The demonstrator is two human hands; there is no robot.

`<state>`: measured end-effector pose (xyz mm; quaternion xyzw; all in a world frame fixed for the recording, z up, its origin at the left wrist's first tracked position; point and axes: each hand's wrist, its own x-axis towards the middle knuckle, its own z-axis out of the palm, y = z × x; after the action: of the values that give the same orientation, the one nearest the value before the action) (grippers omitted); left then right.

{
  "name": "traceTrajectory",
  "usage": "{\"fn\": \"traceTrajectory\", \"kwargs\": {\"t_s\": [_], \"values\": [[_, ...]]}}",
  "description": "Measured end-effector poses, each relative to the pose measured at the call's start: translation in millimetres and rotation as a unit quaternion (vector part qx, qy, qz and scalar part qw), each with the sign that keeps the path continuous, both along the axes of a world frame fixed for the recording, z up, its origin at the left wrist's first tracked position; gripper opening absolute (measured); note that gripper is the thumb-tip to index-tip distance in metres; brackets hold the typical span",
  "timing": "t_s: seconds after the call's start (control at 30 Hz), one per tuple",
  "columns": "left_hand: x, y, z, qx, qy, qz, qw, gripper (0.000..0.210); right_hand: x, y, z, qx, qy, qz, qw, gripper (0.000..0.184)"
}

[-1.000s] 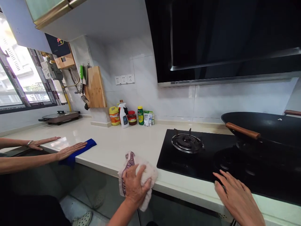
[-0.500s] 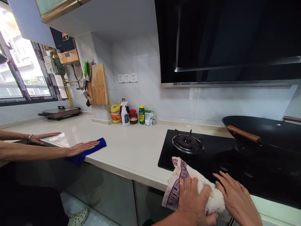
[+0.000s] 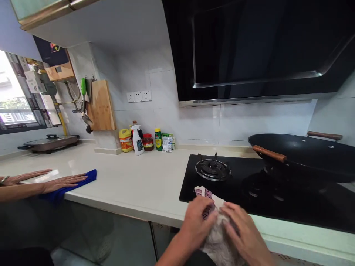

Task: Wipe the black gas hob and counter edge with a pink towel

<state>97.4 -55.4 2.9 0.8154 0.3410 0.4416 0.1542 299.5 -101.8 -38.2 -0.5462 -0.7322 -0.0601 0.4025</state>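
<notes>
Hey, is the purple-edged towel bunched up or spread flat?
Bunched up: the towel is gathered between the left hand and right hand, with creases in its lower part.

The white and purple cloth (image 3: 217, 240) has a rough, fluffy surface, like towel fabric. The blue cloth (image 3: 91, 177) looks smoother and matt. The countertop (image 3: 133, 181) is smooth and glossy, similar to polished stone. The cooktop (image 3: 191, 179) looks like black glass, flat and shiny. The wok (image 3: 299, 153) seems to be dark metal, with a wooden handle (image 3: 269, 153). The cutting board (image 3: 101, 107) is of pale wood. The spray bottle (image 3: 138, 141) looks like plastic.
</notes>
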Motion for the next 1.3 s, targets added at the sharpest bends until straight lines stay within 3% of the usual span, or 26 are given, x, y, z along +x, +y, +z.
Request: {"fn": "traceTrajectory", "kwargs": {"t_s": [0.1, 0.23, 0.4, 0.53, 0.63, 0.77, 0.97, 1.17, 1.23, 1.3], "values": [[-32.2, 31.0, 11.5, 0.025, 0.023, 0.117, 0.993, 0.024, -20.8, 8.6, -15.8, 0.009, -0.103, -0.055, 0.993, 0.044], [-57.2, 62.7, -2.4, 0.003, 0.128, 0.225, 0.966, 0.024, -31.3, 17.3, -23.5, 0.01, -0.148, -0.106, 0.983, 0.055], [-57.9, 64.2, -12.8, 0.037, 0.188, 0.226, 0.955, 0.025, -59.4, 28.0, -4.1, -0.047, -0.153, -0.07, 0.985, 0.058], [-61.9, 67.9, -11.3, 0.007, 0.163, 0.211, 0.964, 0.024, -87.2, 33.7, 20.6, -0.101, -0.146, -0.014, 0.984, 0.061], [-66.8, 74.5, -12.9, -0.012, 0.144, 0.208, 0.967, 0.025, -86.1, 33.0, 32.9, -0.109, -0.103, 0.042, 0.988, 0.052], [-68.3, 76.0, -14.3, 0.003, 0.159, 0.199, 0.967, 0.025, -54.8, 28.4, 37.6, -0.136, -0.055, 0.037, 0.989, 0.031], [-66.4, 72.8, -14.4, 0.031, 0.166, 0.209, 0.963, 0.023, 23.0, 13.8, 28.2, -0.175, -0.041, -0.082, 0.98, 0.026], [-65.8, 72.2, -15.4, 0.035, 0.16, 0.202, 0.966, 0.024, 128.1, -12.7, -1.9, -0.161, -0.02, -0.215, 0.963, 0.046], [-65.3, 71.4, -15.7, 0.036, 0.159, 0.201, 0.966, 0.024, 146.7, -18.2, -6.3, -0.159, -0.016, -0.286, 0.945, 0.052], [-64.3, 70.4, -15.9, 0.035, 0.161, 0.202, 0.965, 0.024, 145.7, -19.8, -4.6, -0.151, -0.029, -0.346, 0.925, 0.054]]}}
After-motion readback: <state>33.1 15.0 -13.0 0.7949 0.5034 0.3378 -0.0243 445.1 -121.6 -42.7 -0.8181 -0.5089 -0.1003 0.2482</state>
